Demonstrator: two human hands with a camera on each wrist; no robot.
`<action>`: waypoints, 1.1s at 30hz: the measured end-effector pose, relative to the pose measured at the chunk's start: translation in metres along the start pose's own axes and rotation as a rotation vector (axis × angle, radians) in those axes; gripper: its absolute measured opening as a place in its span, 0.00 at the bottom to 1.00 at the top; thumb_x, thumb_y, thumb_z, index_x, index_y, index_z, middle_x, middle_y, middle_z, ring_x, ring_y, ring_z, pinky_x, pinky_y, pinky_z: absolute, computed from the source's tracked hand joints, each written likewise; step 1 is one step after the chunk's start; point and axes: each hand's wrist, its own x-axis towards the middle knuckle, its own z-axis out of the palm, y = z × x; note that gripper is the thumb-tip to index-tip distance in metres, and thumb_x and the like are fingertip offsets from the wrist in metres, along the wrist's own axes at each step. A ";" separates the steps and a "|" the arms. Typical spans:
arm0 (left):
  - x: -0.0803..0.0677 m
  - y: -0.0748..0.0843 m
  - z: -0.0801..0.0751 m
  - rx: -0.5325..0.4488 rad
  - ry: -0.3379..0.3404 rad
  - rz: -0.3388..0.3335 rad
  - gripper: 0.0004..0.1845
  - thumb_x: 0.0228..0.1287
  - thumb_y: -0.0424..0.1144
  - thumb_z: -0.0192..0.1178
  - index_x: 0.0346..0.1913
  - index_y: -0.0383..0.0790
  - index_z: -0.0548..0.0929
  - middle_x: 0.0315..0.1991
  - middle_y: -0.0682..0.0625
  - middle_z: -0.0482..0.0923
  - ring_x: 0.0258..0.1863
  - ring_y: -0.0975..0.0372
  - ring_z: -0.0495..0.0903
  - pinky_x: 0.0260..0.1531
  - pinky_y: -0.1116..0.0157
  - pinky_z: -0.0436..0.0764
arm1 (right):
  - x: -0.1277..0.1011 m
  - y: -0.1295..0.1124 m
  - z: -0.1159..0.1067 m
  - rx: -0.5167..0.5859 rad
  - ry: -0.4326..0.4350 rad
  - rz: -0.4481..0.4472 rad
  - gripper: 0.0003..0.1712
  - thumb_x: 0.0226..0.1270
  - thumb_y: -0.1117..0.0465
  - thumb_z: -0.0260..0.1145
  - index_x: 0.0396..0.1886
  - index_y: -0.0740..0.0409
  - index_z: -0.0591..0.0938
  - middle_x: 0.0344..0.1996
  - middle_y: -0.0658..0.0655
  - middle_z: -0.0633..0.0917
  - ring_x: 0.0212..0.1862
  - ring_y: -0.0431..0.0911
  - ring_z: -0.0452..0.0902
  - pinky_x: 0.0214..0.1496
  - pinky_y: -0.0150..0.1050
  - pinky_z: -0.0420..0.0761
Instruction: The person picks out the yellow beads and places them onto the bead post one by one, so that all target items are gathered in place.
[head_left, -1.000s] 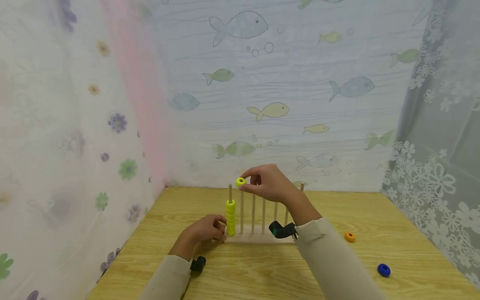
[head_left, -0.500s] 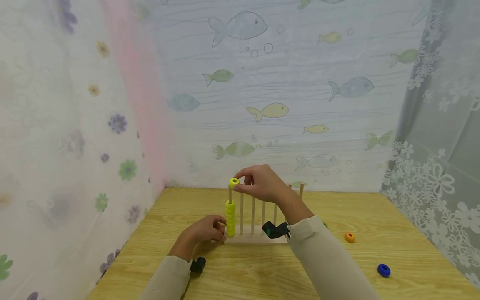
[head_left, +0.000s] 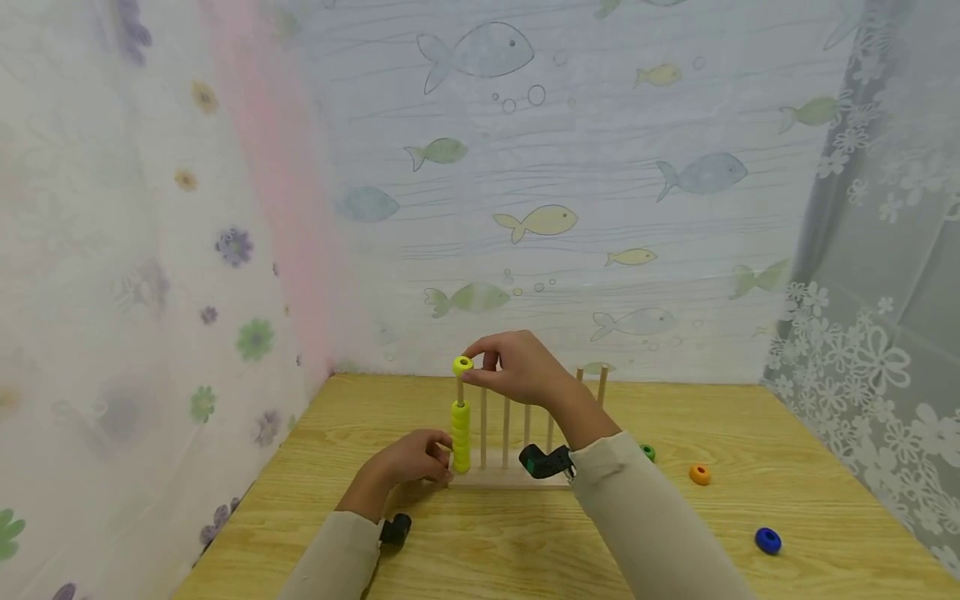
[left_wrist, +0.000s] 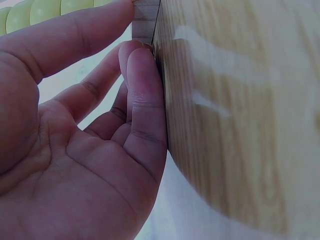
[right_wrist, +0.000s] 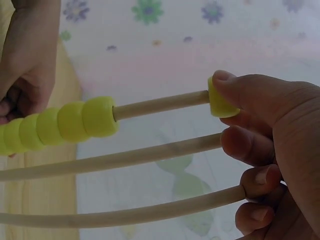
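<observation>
The right hand [head_left: 517, 367] pinches a yellow ring [head_left: 462, 364] between thumb and fingertips [right_wrist: 235, 92], the other fingers loosely curled beside it. The ring sits at the top of the leftmost peg [head_left: 460, 390] of a wooden rack [head_left: 510, 477], the peg's tip meeting the ring's hole; in the right wrist view the ring [right_wrist: 220, 100] caps the end of that peg [right_wrist: 160, 104]. Lower on the same peg a stack of yellow rings [head_left: 461, 435] reaches from the base to about halfway up, well apart from the held ring. The right wrist view shows the stack [right_wrist: 60, 124] with bare peg between it and the ring.

The left hand [head_left: 408, 460] rests on the desk [head_left: 465, 550] at the rack's left end. Its fingers [left_wrist: 142, 95] are nearly straight and pressed against the edge of the base [left_wrist: 145, 22], gripping nothing.

The rack stands near the middle of the desk with several more bare pegs [head_left: 528, 421] to the right of the first. On the desk to the right lie 3 loose rings: a green ring [head_left: 648, 452] just past the right sleeve, an orange ring [head_left: 700, 474] farther right, and a blue ring [head_left: 767, 541] nearer the front edge. A curtain [head_left: 540, 192] printed with fish hangs behind the desk.
</observation>
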 end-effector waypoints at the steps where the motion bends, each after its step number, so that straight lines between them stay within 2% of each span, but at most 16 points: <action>1: 0.000 0.000 0.000 0.000 0.000 0.000 0.25 0.60 0.31 0.73 0.59 0.35 0.78 0.40 0.44 0.81 0.33 0.58 0.78 0.32 0.63 0.77 | 0.000 0.000 0.000 -0.002 0.001 0.001 0.18 0.69 0.48 0.73 0.55 0.48 0.88 0.25 0.43 0.82 0.21 0.41 0.70 0.28 0.36 0.73; 12: 0.000 -0.001 0.000 -0.005 -0.001 0.003 0.25 0.60 0.31 0.73 0.60 0.35 0.78 0.41 0.44 0.82 0.33 0.59 0.78 0.32 0.63 0.76 | 0.001 0.001 0.000 -0.014 -0.001 0.017 0.19 0.70 0.46 0.73 0.56 0.47 0.88 0.26 0.42 0.83 0.22 0.42 0.72 0.28 0.36 0.73; 33: -0.002 0.001 0.001 0.019 0.007 -0.001 0.25 0.59 0.31 0.73 0.59 0.35 0.79 0.41 0.46 0.82 0.35 0.59 0.78 0.35 0.64 0.78 | 0.002 -0.001 0.001 -0.027 0.008 0.010 0.18 0.69 0.46 0.73 0.54 0.47 0.88 0.24 0.42 0.82 0.20 0.41 0.69 0.26 0.35 0.71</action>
